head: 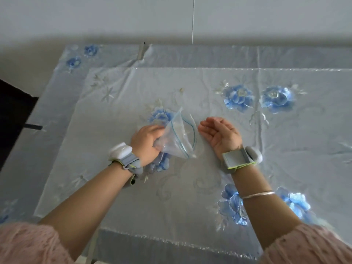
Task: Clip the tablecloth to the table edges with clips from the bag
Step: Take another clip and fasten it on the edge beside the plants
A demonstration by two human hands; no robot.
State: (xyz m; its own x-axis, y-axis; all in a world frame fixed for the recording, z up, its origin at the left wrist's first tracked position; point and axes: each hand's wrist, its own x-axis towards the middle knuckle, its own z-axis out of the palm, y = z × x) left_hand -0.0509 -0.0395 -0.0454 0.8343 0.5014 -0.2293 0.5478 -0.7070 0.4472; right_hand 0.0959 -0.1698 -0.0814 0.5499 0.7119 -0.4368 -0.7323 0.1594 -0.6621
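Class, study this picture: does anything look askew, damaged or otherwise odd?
The clear zip-top plastic bag, held tipped by the left hand, looks empty: no clips show inside. The right hand lies open, palm up, empty. The blue-flowered white tablecloth shows only creases.

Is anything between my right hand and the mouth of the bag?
Nothing visible. The right hand is open, palm up, just beside the open mouth of the clear zip bag, which the left hand holds tipped over the tablecloth. I can't make out clips inside.
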